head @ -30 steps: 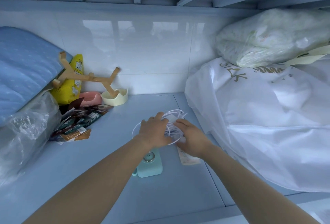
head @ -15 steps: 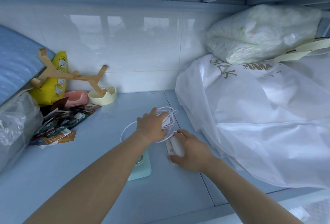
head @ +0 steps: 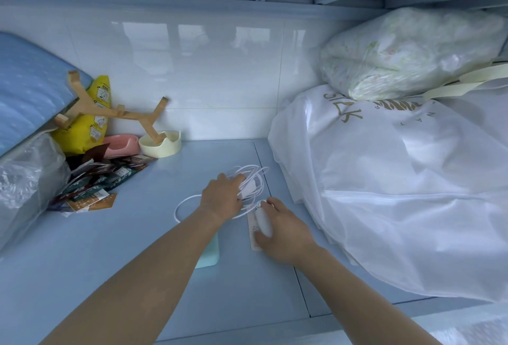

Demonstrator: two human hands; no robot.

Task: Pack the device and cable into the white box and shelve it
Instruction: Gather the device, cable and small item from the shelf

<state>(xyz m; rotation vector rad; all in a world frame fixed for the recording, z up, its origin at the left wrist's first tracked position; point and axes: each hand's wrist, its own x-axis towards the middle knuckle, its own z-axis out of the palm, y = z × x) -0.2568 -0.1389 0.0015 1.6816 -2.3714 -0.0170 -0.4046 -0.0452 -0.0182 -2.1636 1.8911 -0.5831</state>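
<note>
Centre frame on the shelf (head: 123, 248), the left hand (head: 221, 197) clutches the limp, light white cable (head: 248, 177); bunch its loops. The right hand (head: 286, 230) curls around a small, smooth white device (head: 263, 222).

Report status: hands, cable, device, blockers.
Left hand on the white cable coil. Right hand gripping a small white device. Teal box under left forearm. White box not seen. Big white bag crowds right side.

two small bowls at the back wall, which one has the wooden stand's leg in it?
The cream-yellow notched bowl, the right one of the pair. A leg of the tipped wooden stand rests inside it. The pink bowl to its left holds no leg and sits partly behind snack packets.
</note>
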